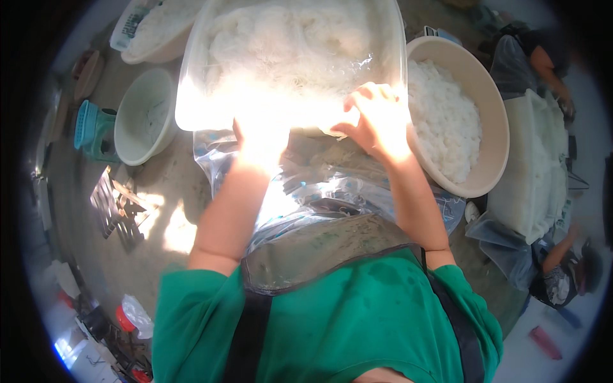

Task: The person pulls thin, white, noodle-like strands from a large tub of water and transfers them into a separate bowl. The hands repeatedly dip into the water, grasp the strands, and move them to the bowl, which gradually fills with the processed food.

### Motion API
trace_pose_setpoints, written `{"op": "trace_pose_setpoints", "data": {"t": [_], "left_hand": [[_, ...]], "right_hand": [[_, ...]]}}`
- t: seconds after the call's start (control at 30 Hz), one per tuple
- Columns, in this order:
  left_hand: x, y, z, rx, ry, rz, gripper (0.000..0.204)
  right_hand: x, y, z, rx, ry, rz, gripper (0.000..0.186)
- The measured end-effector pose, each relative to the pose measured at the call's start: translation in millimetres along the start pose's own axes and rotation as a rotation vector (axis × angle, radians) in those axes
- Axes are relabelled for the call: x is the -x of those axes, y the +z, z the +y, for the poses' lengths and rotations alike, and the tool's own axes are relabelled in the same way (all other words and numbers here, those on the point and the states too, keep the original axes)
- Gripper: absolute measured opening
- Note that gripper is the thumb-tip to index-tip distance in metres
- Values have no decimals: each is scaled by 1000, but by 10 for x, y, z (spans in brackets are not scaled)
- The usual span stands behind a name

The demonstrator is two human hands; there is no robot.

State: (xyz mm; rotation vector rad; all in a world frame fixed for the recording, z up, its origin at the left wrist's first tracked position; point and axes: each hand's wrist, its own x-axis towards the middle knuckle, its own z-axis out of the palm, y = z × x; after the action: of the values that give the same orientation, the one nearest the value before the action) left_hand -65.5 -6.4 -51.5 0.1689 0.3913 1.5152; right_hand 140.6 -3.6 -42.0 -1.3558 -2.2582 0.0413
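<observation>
At tub (191, 83) near rim: noodles (281, 45) beyond right hand (377, 121) fingers

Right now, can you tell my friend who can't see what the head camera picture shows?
A person in a green shirt reaches both hands, left hand and right hand, to a clear tub of white noodles. A beige basin of noodles sits to the right, an empty pale bowl to the left.

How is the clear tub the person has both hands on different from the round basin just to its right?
The clear tub is rectangular with see-through walls; the round beige basin is opaque. The tub holds fine white strands, the basin a lumpier white heap. The right hand rests on the tub's near edge and the left hand, washed out by glare, is at that edge; neither touches the basin. Both hold white noodle-like food.
</observation>
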Motion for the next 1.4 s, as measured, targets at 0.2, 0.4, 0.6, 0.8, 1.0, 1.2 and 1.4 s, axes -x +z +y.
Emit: {"op": "trace_pose_setpoints", "data": {"t": [0.2,0.4,0.6,0.8,1.0,1.2,1.4], "left_hand": [[300,-1153,-517,-867,274,-77,15],[388,-130,-275,-739,-441,148,13],[234,480,-266,-351,-855,-94,30],[-161,1067,-82,-511,-410,19,26],[-304,2084,523,-599,-322,-992,31],[-499,2125,928,-1038,-59,-1110,27],[-713,1140,223,-2026,277,-1065,17]], "right_hand": [[40,86,103,26,-61,-41,18],[-232,-416,196,-1001,442,34,8],[-430,-810,-69,-428,-174,95,10],[-412,-854,-203,-543,-185,165,38],[-659,-314,170,-768,129,-300,33],[-769,-622,251,-898,230,225,20],[-488,-358,1016,116,45,-47,27]]}}
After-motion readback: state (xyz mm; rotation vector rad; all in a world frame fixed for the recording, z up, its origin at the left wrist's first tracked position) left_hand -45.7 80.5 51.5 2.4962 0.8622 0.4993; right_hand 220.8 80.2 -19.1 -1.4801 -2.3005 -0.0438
